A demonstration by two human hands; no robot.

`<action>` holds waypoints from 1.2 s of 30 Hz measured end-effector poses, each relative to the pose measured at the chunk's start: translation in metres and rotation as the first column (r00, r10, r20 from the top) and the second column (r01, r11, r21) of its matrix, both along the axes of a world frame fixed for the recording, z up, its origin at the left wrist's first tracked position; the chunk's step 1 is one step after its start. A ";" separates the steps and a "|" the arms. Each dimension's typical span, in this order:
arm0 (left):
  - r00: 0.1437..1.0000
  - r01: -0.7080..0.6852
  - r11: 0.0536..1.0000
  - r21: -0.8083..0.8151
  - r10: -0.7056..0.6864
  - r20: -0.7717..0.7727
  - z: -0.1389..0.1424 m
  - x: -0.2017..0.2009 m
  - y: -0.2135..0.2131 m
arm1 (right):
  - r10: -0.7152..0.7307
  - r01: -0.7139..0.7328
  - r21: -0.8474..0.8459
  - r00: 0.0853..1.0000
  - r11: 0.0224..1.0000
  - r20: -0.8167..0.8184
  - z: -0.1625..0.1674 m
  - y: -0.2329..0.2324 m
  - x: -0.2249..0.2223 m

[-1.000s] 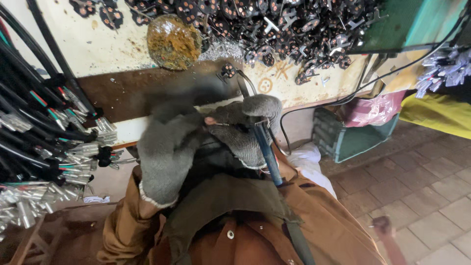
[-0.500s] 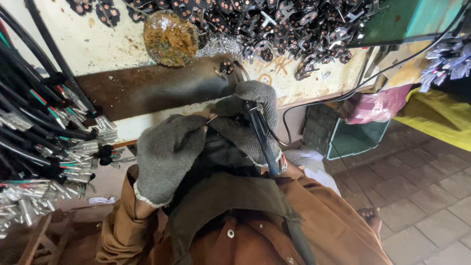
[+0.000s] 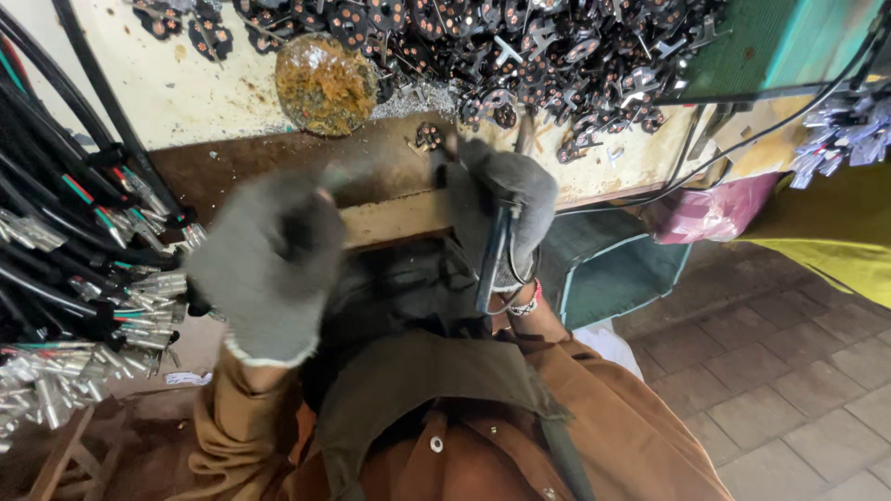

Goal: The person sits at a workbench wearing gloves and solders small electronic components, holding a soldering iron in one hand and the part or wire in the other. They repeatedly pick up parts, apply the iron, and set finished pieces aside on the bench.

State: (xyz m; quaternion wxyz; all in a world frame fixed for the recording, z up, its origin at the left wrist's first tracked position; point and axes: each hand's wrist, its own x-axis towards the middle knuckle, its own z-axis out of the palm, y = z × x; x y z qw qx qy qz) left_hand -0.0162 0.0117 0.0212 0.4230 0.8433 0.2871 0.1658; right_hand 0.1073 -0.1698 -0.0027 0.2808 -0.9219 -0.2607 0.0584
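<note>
Cream worktop (image 3: 186,102), strewn with small dark metal parts (image 3: 557,56), sits close for easy reach. Cable bundles (image 3: 65,241) hang alongside. Gloved left hand (image 3: 269,264) looks loosely open, blurred; right hand (image 3: 501,213) clenches a dark tool handle (image 3: 490,264) near the edge.

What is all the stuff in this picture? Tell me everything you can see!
small black parts: a big heap, black with coppery dots, top of bench
round dish: one, orange-brown, by the heap
cables: many, black with silver ends, far left
bench: one, cream top, brown edge
crate: one, green, on floor
bag: one, pink, on floor
tool: one, dark handles, in right hand
left hand: grey glove, blurred
right hand: grey glove, gripping tool
</note>
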 end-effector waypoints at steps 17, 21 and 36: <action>0.968 0.008 0.949 -0.317 -0.086 -0.234 0.007 0.010 0.017 | 0.173 -0.151 0.230 0.982 0.962 -0.081 0.002 0.009 0.004; 0.975 0.135 0.932 -0.336 -0.186 -0.123 -0.014 0.009 -0.001 | 0.228 -0.231 0.232 0.973 0.945 0.042 -0.008 0.009 -0.005; 0.968 0.235 0.972 -0.020 -0.235 -0.082 -0.030 0.021 -0.021 | 0.409 -0.393 0.409 0.911 0.824 0.052 -0.032 -0.063 0.001</action>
